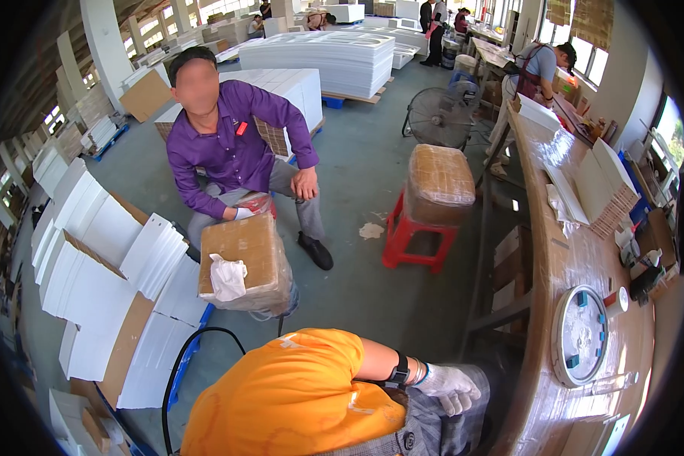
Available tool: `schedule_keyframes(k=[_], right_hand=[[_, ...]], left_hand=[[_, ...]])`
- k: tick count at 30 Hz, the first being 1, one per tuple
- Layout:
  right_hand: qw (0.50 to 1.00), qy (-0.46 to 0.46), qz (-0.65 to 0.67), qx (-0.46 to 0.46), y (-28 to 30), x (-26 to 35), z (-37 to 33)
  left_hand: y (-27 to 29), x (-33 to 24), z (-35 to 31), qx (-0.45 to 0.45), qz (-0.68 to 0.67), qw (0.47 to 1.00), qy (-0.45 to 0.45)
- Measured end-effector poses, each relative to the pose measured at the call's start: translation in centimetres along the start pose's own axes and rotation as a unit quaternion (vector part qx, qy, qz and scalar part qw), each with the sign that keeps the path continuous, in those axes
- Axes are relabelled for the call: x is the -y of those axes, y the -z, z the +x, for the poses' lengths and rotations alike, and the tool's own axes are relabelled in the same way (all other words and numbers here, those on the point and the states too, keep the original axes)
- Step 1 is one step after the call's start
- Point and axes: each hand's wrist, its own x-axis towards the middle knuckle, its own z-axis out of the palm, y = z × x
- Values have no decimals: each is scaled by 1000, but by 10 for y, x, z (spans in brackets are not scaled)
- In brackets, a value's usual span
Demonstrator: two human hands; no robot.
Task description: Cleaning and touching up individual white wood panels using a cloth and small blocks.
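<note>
My left hand (450, 386), in a white work glove, rests over my lap by the knee of my grey plaid trousers (425, 414). Its fingers are loosely bent and slightly apart, and I see nothing held in them. A dark band and thin bracelets circle that wrist. My orange sleeve (289, 391) fills the bottom of the head view. My right hand is out of the picture. Closest on the right is a plastic-wrapped workbench (577, 262), bearing a round white lid (583, 334) with blue-green blocks on it.
A seated person in purple (232, 152) faces me behind a wrapped box (243, 251) with a white cloth on it. Another wrapped box sits on a red stool (418, 235), near a floor fan (439, 118). Stacked white panels (102, 319) stand at left; a black cable (171, 372) loops beside me.
</note>
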Motion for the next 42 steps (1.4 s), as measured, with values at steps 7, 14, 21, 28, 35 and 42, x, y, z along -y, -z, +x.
schedule_keyframes(k=[7,14,21,28,35,42], right_hand=[[1000,0,20,22,-14,0,-16],[998,4,46,47,-23,-1,-29],[996,10,74,56,-27,-1,-53],[991,36,106,74,-29,-11,-83],[984,50,142,93,-30,-25,-106],[973,132,173,75,-34,-49,-188]], left_hand=[[-4,5,4,-13,14,1000,-13],[11,15,19,26,-28,999,14],[-14,3,12,82,-79,993,32],[-17,2,9,64,-83,993,51],[-11,9,16,73,-96,990,67],[-16,3,12,-31,30,997,69]])
